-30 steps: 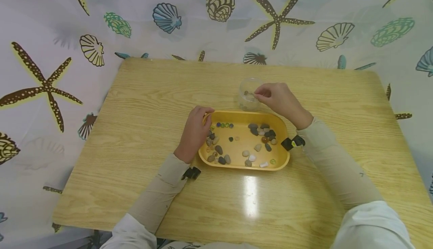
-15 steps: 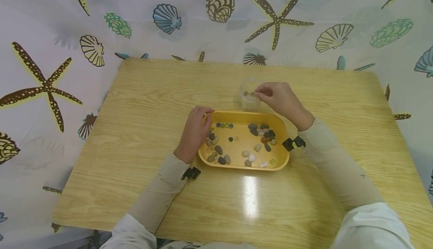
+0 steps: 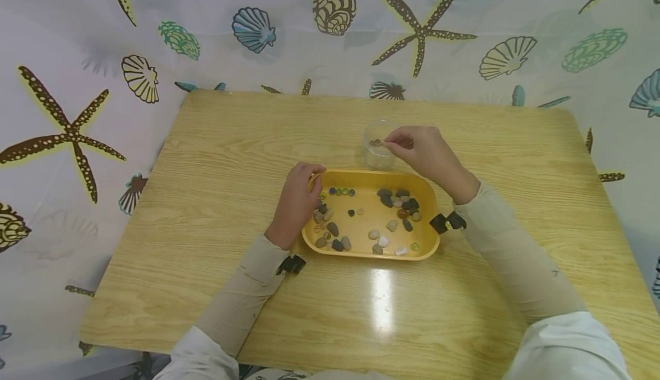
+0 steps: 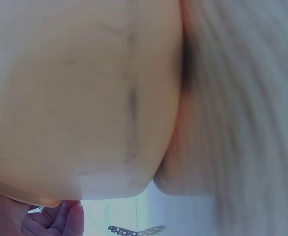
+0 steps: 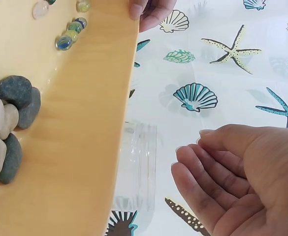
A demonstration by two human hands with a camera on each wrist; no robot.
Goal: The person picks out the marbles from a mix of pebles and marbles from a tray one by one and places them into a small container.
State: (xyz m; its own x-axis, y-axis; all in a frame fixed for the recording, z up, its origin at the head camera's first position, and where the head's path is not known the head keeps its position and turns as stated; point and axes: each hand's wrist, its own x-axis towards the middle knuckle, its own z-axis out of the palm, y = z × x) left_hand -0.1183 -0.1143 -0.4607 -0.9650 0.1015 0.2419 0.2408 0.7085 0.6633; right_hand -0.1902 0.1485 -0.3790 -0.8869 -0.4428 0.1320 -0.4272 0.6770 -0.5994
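A yellow tray (image 3: 371, 254) of stones and marbles stands on the table. My left hand (image 3: 299, 202) grips its far left corner, fingers over the rim. Behind the tray is a clear plastic jar (image 3: 379, 159), where small brownish spots show near the fingertips. My right hand (image 3: 425, 151) hangs at the jar's right rim in the head view, with thumb and index tips together and the other fingers curled. In the right wrist view that hand (image 5: 227, 177) is beside the jar (image 5: 136, 167); I cannot tell whether something tiny sits between its fingertips.
Inside the tray, grey and pale stones (image 3: 402, 199) cluster at the right, others (image 3: 332, 229) at the left. Several marbles (image 3: 345, 191) line the far wall. A wooden table (image 3: 232, 139) carries everything, and a shell-print cloth (image 3: 294, 2) hangs behind it.
My right fingertips have shifted very slightly left over the jar, and the brownish spots there look closer together. The left hand and the tray have kept their place.
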